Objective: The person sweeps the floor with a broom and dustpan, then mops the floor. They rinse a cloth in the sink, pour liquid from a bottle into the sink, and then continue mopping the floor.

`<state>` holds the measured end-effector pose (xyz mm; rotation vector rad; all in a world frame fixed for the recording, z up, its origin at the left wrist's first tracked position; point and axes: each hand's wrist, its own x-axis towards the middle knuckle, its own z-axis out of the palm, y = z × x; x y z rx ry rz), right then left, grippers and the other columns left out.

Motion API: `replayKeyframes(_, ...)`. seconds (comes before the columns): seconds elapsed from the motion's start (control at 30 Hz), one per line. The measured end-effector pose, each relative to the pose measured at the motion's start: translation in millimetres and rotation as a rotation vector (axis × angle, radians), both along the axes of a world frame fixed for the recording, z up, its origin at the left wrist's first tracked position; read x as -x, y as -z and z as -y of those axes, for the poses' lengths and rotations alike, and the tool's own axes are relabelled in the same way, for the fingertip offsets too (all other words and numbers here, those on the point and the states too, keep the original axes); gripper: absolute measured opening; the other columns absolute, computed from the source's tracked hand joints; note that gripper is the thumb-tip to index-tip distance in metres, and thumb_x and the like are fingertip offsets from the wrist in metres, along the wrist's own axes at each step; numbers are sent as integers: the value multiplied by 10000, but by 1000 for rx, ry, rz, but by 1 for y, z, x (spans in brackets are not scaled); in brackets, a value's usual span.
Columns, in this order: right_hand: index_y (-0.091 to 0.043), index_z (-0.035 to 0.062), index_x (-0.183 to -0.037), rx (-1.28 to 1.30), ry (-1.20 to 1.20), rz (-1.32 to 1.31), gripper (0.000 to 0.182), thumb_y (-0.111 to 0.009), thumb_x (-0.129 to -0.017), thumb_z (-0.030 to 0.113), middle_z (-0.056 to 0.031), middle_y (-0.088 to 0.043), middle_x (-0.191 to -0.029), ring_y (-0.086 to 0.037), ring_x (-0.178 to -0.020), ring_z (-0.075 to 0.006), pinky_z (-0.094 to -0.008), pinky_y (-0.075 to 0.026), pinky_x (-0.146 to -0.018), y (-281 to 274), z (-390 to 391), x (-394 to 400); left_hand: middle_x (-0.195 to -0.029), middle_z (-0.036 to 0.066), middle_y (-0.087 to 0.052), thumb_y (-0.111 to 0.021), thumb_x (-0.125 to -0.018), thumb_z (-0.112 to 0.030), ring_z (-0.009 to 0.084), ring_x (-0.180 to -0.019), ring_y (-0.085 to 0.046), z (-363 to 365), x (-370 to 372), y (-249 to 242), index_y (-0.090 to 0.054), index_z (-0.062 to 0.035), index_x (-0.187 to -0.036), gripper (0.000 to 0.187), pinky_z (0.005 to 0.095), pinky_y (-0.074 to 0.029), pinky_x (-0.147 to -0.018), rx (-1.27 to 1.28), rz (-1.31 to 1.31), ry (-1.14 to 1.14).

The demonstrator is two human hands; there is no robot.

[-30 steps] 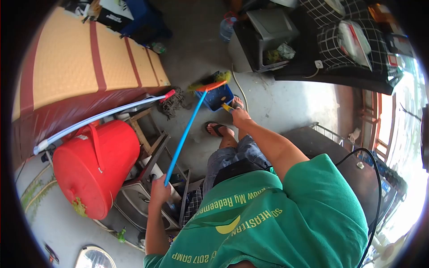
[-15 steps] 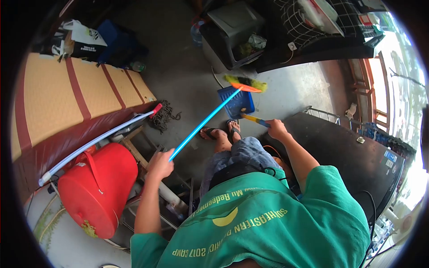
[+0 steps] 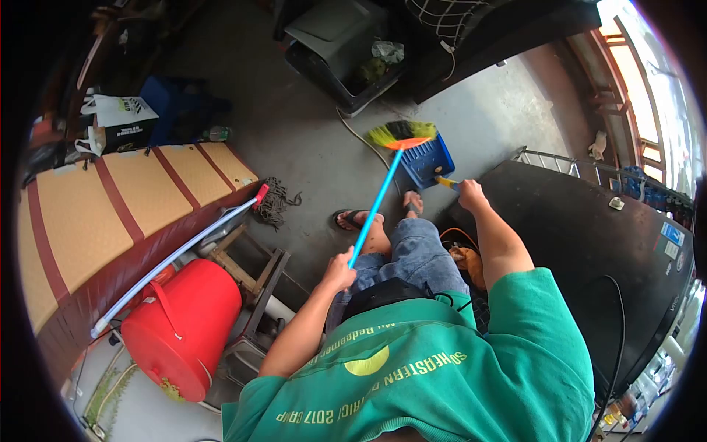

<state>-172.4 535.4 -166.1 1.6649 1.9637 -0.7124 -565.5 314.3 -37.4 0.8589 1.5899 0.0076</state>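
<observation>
My left hand [image 3: 339,271] is wrapped round the light blue handle of a broom [image 3: 379,200]. The broom's orange head, with yellow and black bristles, is over the floor at the left edge of a blue dustpan [image 3: 434,163], overlapping it in view. My right hand [image 3: 472,194] is closed on the dustpan's yellow and blue handle, and the pan is low by the floor, tilted. Just below the pan are my feet in dark flip-flops. I cannot make out any dirt in the pan.
A large dark cabinet [image 3: 567,243] stands at the right. To the left are a red bucket [image 3: 184,324], a mop [image 3: 274,202] and a tan striped panel [image 3: 132,202]. A grey lidded bin [image 3: 339,44] stands ahead, with a hose [image 3: 361,136] on the floor near it.
My left hand has come in to the right toward my body, so the broom handle stands steeper. The dustpan and right hand sit slightly farther right. The view has shifted too.
</observation>
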Motion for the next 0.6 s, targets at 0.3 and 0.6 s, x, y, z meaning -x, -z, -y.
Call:
replayKeyframes(0.3, -716, 76, -922, -13, -91, -18, 195, -568, -798, 49, -201, -684, -931, -670, -892, -387, -449, -556, -805, 12, -36, -55, -799, 270, -625, -555, -797, -21, 345, -719, -682, 17, -5, -42, -540, -94, -1344, 552, 411, -519, -685, -206, -4, 53)
replayKeyframes(0.6, -723, 74, -930, 23, -218, 36, 194, -550, -841, 72, -174, -700, -934, -691, -892, -352, -425, -567, -800, -5, -50, -101, -717, 223, -644, -561, -799, -2, 323, -572, -670, -9, -78, -31, -469, -58, -1405, 615, 443, -530, -513, 45, -136, -116)
